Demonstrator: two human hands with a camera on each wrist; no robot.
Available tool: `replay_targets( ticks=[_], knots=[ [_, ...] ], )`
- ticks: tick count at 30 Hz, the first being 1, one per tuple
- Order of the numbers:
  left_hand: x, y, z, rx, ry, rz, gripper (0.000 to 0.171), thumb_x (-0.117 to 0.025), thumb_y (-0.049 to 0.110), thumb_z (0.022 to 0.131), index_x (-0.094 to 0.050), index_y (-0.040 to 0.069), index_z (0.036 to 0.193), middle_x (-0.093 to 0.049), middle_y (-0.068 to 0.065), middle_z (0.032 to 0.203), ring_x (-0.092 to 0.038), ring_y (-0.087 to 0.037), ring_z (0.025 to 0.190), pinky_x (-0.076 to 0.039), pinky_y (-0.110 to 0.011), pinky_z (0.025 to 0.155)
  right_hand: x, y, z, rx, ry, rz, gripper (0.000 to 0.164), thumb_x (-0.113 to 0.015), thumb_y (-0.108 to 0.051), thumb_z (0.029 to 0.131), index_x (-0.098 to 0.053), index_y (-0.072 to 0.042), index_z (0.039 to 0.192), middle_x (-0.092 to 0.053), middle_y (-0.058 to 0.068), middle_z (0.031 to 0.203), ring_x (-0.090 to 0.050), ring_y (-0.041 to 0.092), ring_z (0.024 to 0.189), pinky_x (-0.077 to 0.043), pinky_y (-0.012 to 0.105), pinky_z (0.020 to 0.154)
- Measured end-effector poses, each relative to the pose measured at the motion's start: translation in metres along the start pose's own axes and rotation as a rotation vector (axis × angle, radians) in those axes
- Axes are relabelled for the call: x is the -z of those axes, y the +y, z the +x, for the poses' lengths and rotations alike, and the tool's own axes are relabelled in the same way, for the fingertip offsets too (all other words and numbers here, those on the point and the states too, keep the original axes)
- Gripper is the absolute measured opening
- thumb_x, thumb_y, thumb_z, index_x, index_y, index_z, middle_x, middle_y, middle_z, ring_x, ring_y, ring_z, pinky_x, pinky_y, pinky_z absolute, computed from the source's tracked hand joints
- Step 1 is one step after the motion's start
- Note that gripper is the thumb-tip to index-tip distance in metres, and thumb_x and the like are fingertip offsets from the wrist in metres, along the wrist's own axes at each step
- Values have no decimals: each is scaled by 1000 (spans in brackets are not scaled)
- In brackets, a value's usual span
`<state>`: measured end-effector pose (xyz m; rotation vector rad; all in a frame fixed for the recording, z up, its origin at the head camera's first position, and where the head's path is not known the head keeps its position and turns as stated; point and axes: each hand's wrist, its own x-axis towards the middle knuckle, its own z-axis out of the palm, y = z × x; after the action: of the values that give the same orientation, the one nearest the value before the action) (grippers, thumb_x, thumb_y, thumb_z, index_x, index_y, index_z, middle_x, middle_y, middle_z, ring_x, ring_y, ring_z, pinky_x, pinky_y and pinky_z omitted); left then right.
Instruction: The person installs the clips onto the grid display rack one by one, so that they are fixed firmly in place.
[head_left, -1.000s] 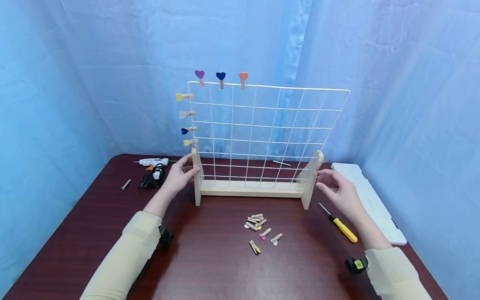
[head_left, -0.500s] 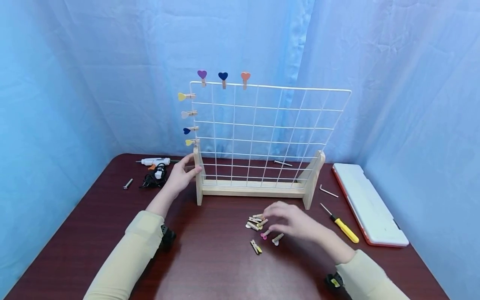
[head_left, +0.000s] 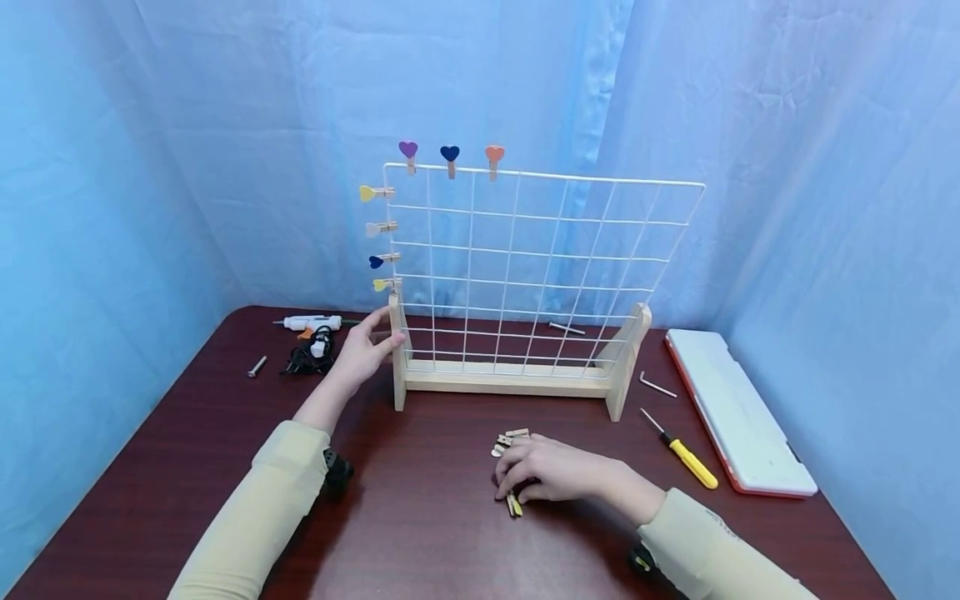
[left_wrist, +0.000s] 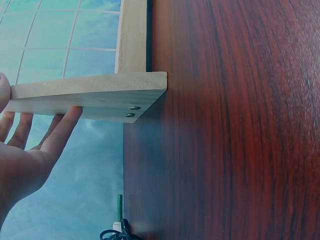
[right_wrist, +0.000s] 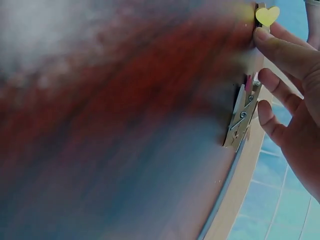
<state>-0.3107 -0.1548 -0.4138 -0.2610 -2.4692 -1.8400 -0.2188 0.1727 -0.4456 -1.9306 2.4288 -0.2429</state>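
Observation:
A white wire grid [head_left: 487, 250] stands in a wooden stand [head_left: 502, 384], with small heart-topped clothespins clipped along its top and left edges. My left hand [head_left: 362, 354] grips the stand's left side board [left_wrist: 90, 95], thumb on one face and fingers on the other. On the table in front, my right hand [head_left: 551, 468] pinches a clothespin with a yellow heart [right_wrist: 268, 16] between thumb and index finger. Several loose clothespins [head_left: 517, 433] lie just beyond that hand, which partly covers them. More clothespins [right_wrist: 242, 115] show close to its other fingertips in the right wrist view.
Right of the stand lie a hex key [head_left: 658, 384], a yellow-handled screwdriver [head_left: 693, 463] and a white-lidded case [head_left: 738, 412]. To the left are a white tool [head_left: 311, 322] with black cable [head_left: 306, 358] and a bolt [head_left: 257, 367]. Another bolt [head_left: 566, 328] lies behind the grid.
My right hand has left the stand's right side, come down to the loose clothespins and taken hold of the yellow-heart one, which has shifted slightly. The left hand keeps its grip on the board.

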Motion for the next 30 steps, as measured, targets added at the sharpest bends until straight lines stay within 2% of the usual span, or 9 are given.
replay_targets(
  ticks=[4,8,11,14,21,23,26,30],
  knots=[
    [1,-1,-1,8,-3,5,61,-57,31,86,-30,21,139,-33,-9,139,-45,-32,118,-48,-47,82,-2,0,2,8,-7,-21,23,-69,-26,75,-66,-34,97,-53,-18,99,-43,4,100,-38,28,88],
    [1,0,-1,6,-4,4,61,-57,31,86,-29,21,139,-33,-9,139,-44,-32,118,-48,-47,82,1,-2,4,25,-36,25,33,-70,-19,74,-64,-34,102,-51,-16,103,-43,4,103,-38,30,90],
    [1,1,-1,4,1,-4,59,-56,29,87,-30,20,139,-33,-9,139,-44,-32,118,-48,-47,83,2,-4,7,76,-46,77,30,-70,-21,75,-65,-32,102,-51,-14,102,-43,2,101,-38,22,89],
    [0,1,-1,4,-4,-6,60,-56,29,87,-29,20,139,-33,-10,139,-44,-33,118,-47,-49,83,2,-6,10,121,-40,108,20,-70,-27,76,-68,-30,96,-52,-12,96,-44,0,95,-37,11,85],
    [-1,2,1,6,-4,-9,60,-56,28,87,-29,21,139,-34,-10,138,-44,-33,118,-47,-49,84,1,-5,12,67,-47,117,12,-69,-30,75,-68,-28,87,-55,-18,88,-45,-4,90,-35,6,80],
    [-1,2,2,3,-4,-9,59,-56,27,87,-29,20,139,-34,-10,138,-44,-33,118,-48,-48,83,3,-4,12,63,-32,140,12,-68,-28,76,-67,-25,87,-57,-18,88,-47,-5,90,-36,6,80],
    [0,2,1,3,-5,-5,59,-56,27,87,-30,21,139,-34,-9,138,-45,-32,117,-49,-46,82,12,-2,12,62,34,195,13,-68,-24,77,-66,-20,89,-60,-14,88,-51,-2,88,-40,8,78],
    [0,1,0,10,-7,5,58,-56,28,87,-30,21,139,-35,-9,137,-45,-32,117,-49,-44,82,41,0,11,-3,150,251,16,-69,-18,77,-67,-16,93,-62,-9,88,-55,1,81,-47,13,70]
  ],
)
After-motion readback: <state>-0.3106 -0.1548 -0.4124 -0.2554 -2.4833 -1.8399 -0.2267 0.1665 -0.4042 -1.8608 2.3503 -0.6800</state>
